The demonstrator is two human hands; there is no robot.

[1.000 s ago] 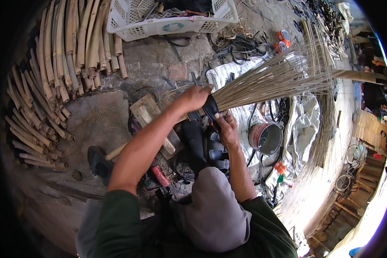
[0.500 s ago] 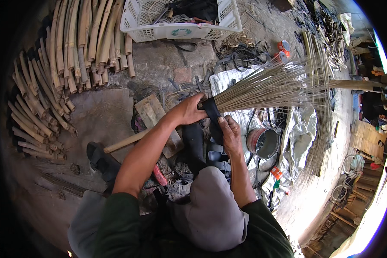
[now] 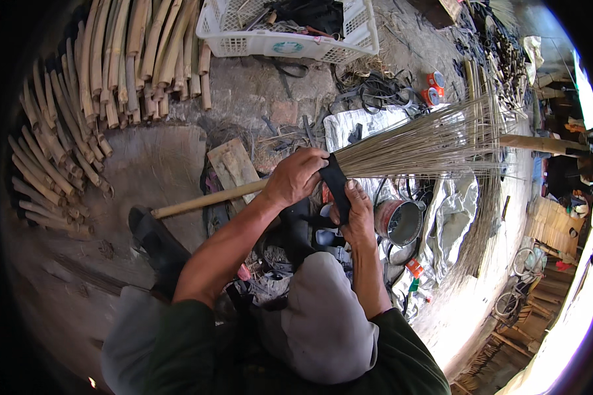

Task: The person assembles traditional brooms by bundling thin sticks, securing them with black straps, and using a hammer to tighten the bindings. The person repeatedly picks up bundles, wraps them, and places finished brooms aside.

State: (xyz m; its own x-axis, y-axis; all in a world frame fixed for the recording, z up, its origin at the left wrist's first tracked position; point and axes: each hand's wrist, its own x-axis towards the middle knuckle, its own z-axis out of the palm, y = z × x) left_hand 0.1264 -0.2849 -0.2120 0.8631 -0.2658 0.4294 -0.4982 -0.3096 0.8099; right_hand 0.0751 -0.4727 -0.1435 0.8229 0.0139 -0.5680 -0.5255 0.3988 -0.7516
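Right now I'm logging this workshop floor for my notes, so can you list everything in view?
Broom: one, tan bristle fan on a pale wooden handle, across the middle.
Black band: one, wrapped where the bristles meet the handle.
Cut cane pieces: many, tan, stacked upper left.
Basket: one, white plastic, top centre, holding dark items.
Wooden block: one, pale, under the handle.
Round tin: one, reddish, open, right of the hands.
Plastic sheet: one, silvery, beneath the bristles.
Dark straps: a tangle, below the basket.
Left hand: grips the broom at the band.
Right hand: pulls the band's end.
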